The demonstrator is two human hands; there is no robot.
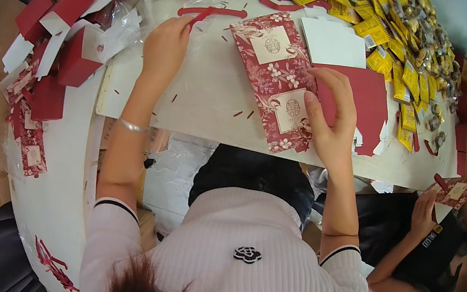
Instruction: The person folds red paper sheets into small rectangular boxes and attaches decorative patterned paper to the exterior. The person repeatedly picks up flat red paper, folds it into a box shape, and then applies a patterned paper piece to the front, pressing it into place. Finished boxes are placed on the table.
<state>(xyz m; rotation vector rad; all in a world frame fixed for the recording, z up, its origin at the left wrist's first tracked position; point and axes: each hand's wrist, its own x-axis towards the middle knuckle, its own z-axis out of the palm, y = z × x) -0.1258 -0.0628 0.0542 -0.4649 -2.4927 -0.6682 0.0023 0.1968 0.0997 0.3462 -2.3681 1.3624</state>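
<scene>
My left hand (165, 46) is closed at the fingertips on a narrow red strip (203, 16) near the back of the table. A flat red-and-cream card box blank (270, 61) with a floral print and two cream panels lies aslant in front of me. Beside its right edge is my right hand (334, 116), fingers curved and apart, thumb tip at the card's edge; nothing is gripped in it. Under and beyond that hand lie plain red card sheets (362, 96) and a stack of white card (334, 43).
Folded red boxes (79, 8) and clear plastic pile up at left. Several yellow packets (400, 80) and small wrapped pieces (430, 42) heap at the back right. Red scraps (53, 264) lie lower left. Another person's hand (424, 211) holds a patterned box (457, 190) at right.
</scene>
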